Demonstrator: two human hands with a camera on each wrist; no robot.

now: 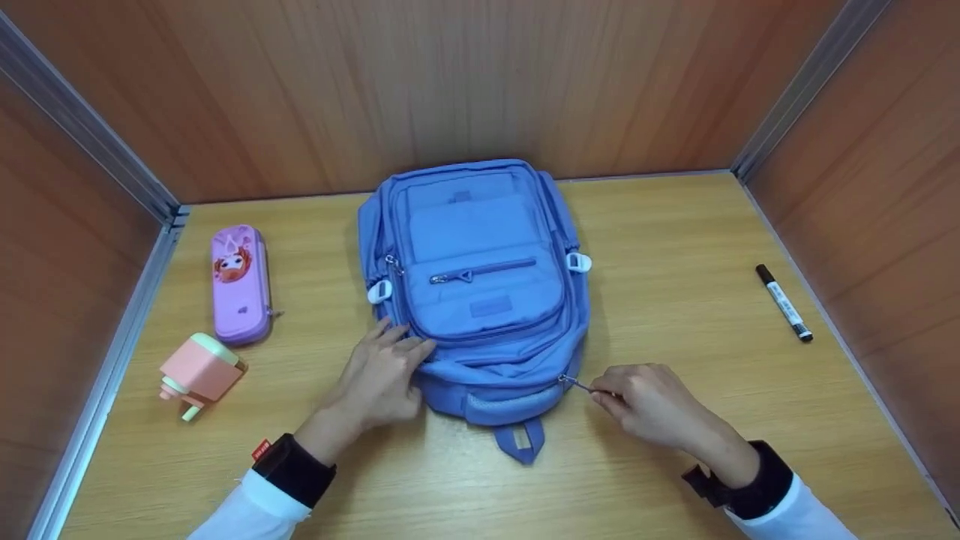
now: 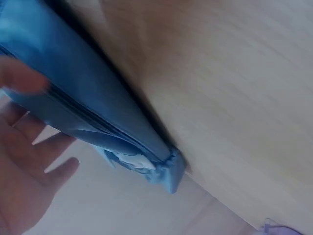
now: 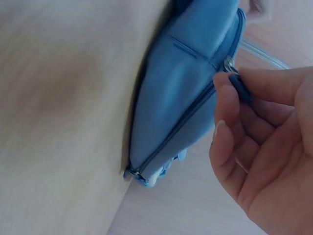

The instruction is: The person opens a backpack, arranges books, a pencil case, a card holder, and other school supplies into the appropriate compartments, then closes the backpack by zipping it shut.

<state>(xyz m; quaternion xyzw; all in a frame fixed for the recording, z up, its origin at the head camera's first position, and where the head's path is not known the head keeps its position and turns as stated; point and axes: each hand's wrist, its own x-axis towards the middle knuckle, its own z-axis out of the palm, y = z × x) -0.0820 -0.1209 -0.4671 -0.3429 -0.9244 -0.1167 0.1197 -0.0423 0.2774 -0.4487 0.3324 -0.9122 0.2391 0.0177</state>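
Note:
A blue backpack [image 1: 469,229] lies front side up on the table, its top loop [image 1: 521,442] toward me. My right hand [image 1: 651,401] pinches a zipper pull [image 3: 239,88] between thumb and index finger at the bag's near right corner. In the right wrist view the zipper [image 3: 183,120] runs along the bag's side and looks closed there. My left hand [image 1: 381,373] rests on the near left side of the bag with its fingers extended. In the left wrist view those fingers are spread against the blue fabric [image 2: 83,63].
On the left lie a purple pencil case [image 1: 244,300] with a cartoon figure and a pink and pale green object [image 1: 201,367]. A black and white marker [image 1: 784,304] lies far right. Wooden panels [image 1: 465,90] wall the table at the back and both sides.

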